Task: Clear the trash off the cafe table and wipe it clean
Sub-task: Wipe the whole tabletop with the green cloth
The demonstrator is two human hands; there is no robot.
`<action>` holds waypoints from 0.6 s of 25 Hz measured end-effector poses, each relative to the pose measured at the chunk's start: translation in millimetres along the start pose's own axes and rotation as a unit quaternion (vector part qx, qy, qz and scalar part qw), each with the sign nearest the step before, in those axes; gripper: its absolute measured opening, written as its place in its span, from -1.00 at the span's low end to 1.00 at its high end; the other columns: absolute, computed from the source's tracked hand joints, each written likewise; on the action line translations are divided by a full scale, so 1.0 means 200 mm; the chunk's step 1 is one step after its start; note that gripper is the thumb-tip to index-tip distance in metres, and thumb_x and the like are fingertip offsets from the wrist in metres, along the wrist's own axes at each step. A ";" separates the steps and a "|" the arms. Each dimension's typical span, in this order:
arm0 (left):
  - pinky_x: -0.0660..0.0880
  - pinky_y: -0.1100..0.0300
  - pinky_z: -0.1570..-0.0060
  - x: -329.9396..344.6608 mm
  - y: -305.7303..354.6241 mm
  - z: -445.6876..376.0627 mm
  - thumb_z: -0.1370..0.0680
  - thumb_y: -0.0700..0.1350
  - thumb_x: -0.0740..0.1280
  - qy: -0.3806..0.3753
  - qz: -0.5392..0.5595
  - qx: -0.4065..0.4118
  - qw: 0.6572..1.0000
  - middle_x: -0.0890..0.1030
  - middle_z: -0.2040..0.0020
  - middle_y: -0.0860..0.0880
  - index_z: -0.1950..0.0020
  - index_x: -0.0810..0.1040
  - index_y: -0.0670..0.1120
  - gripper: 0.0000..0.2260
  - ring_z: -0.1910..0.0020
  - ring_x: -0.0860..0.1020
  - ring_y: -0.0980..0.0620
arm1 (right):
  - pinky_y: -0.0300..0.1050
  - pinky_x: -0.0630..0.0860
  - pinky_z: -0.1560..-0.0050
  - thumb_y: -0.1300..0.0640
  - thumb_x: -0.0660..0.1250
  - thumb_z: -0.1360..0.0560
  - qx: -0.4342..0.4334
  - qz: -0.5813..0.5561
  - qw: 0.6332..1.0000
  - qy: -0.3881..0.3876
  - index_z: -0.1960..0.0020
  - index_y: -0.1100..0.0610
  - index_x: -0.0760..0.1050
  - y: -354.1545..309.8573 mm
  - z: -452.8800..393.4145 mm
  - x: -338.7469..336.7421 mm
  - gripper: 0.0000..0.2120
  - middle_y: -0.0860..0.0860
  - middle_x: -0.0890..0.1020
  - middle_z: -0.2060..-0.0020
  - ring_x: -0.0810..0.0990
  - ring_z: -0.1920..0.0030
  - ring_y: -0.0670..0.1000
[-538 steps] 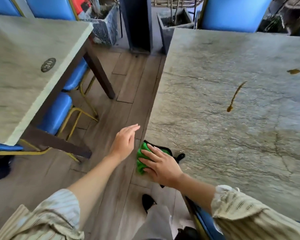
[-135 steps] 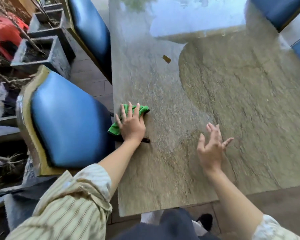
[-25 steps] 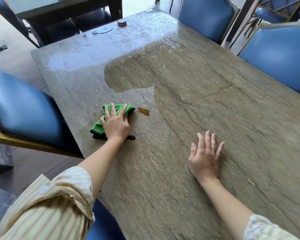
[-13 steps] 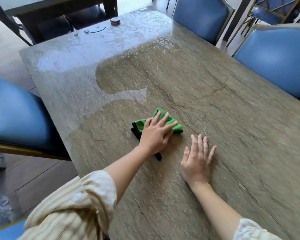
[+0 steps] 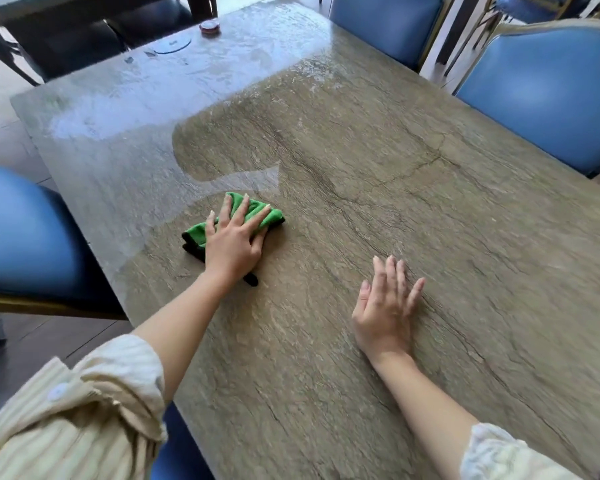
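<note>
Your stone table (image 5: 413, 209) carried a folded green cloth (image 5: 257, 214) under your flat left hand (image 5: 232, 244). Your right hand (image 5: 383, 306) lay flat nearby. A small round object (image 5: 209, 27) sat at the far edge.

you have one view only, worn on your head: it looks forward and steeply down, close over the near end of the table (image 5: 430, 202), wide-angled toward its far edge.
</note>
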State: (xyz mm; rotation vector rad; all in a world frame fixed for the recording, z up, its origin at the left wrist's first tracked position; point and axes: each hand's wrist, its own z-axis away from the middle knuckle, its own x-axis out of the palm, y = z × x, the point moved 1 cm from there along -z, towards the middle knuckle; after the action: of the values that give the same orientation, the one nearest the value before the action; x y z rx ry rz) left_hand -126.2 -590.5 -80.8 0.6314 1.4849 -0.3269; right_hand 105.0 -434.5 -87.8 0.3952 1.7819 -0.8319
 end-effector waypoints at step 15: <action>0.15 -0.07 -0.44 0.02 0.06 0.07 -0.59 0.22 0.07 -0.004 0.010 0.256 0.967 0.28 -0.50 0.11 -0.39 0.33 0.34 -0.64 -0.54 0.12 0.00 | 0.38 -0.21 -0.42 -0.14 -0.08 -0.53 -0.029 0.042 0.997 -0.054 -0.43 0.19 0.28 -0.20 -0.20 0.00 -0.40 0.22 0.30 -0.45 0.11 -0.50 0.27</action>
State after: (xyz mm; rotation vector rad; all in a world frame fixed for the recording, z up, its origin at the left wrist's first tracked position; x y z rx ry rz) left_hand -107.7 -587.5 -83.8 1.0522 1.3885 -0.7086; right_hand 52.2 -434.0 -67.5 0.3770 1.6736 -0.7271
